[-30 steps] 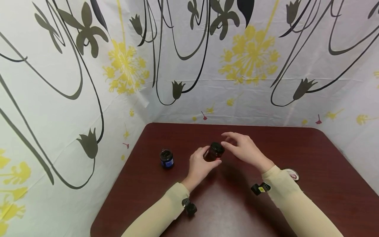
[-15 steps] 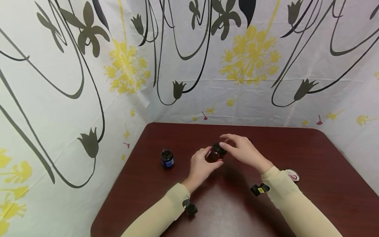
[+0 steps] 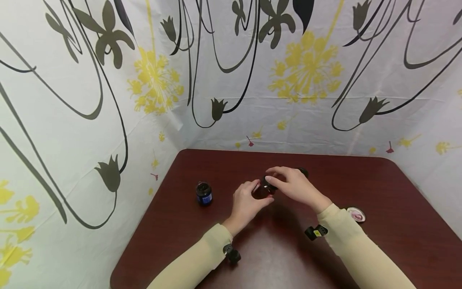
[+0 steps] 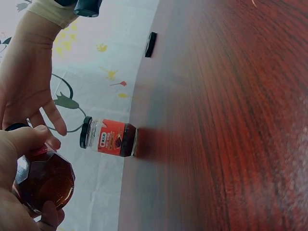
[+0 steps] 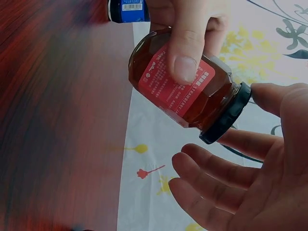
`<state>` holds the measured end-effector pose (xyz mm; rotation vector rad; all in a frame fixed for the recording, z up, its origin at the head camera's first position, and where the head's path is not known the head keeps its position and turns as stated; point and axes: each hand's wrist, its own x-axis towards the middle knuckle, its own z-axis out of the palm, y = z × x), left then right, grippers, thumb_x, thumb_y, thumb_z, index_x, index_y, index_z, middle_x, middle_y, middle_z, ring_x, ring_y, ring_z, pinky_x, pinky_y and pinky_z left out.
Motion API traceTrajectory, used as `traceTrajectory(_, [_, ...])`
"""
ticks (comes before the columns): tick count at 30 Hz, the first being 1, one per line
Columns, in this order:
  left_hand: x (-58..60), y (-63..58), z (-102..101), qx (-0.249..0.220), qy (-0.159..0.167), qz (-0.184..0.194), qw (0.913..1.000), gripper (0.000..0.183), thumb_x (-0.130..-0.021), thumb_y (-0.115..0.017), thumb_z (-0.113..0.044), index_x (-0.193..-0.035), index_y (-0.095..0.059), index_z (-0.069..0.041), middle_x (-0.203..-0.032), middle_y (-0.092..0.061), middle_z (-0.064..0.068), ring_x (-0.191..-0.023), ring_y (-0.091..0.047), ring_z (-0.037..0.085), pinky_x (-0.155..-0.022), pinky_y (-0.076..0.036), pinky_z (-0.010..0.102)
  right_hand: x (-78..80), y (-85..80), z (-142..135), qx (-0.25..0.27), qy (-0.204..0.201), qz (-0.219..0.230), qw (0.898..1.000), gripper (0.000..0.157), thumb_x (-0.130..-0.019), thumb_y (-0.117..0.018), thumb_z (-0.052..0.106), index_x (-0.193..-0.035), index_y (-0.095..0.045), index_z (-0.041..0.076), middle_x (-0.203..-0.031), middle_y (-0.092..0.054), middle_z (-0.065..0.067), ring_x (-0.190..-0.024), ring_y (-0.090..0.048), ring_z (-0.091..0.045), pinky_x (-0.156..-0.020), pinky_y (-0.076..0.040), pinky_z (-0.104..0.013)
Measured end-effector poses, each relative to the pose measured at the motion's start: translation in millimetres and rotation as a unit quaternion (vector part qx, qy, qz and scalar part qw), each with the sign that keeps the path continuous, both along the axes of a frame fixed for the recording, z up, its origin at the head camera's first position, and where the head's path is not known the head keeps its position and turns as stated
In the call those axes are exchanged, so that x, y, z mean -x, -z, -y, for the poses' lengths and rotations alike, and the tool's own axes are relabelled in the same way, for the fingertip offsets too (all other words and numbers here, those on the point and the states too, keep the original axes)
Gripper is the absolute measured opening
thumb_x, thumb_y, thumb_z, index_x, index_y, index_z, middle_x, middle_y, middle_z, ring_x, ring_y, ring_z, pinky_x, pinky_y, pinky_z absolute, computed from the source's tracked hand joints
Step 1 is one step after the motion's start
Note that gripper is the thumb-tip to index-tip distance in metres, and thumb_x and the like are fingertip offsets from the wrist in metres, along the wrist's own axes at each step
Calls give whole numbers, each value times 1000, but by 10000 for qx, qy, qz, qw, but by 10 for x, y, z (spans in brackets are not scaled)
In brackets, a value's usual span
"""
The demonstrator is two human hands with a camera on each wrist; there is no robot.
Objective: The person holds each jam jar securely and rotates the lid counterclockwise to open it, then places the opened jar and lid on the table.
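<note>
My left hand (image 3: 245, 206) grips a glass jar of strawberry jam (image 5: 156, 91) with a red label, tilted and raised above the table, thumb across the label. Its black lid (image 5: 228, 116) points toward my right hand (image 3: 299, 186). The right thumb presses one edge of this lid and the index finger reaches its far edge, pinching it. The other right fingers stay spread and loosely bent. In the left wrist view, the jam jar's base faces the camera and the left fingers wrap around it.
A dark jar with a blue label (image 3: 204, 196) stands on the left of the reddish-brown table (image 3: 162, 249). Another red-labelled jar with a black lid (image 4: 113, 138) stands behind my right hand. A loose round lid (image 3: 356, 214) lies to the right. Patterned cloth (image 3: 231, 80) hangs behind.
My left hand has moved the jar slightly right. My right hand has come in from beside the jar, and its thumb and index finger now hold the lid.
</note>
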<state>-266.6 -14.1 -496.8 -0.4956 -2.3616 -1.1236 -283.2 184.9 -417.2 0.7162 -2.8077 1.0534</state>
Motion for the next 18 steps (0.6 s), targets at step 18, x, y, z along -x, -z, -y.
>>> traceTrajectory(18, [-15, 9, -35, -20, 70, -173, 9998, 51, -74, -87, -51, -115, -73, -23, -94, -63, -10, -86, -58, 8, -74, -50, 30, -11, 67, 51, -379, 435, -11, 9983, 50, -92, -52, 72, -111, -69, 29, -91, -68, 13, -77, -63, -6, -69, -51, -36])
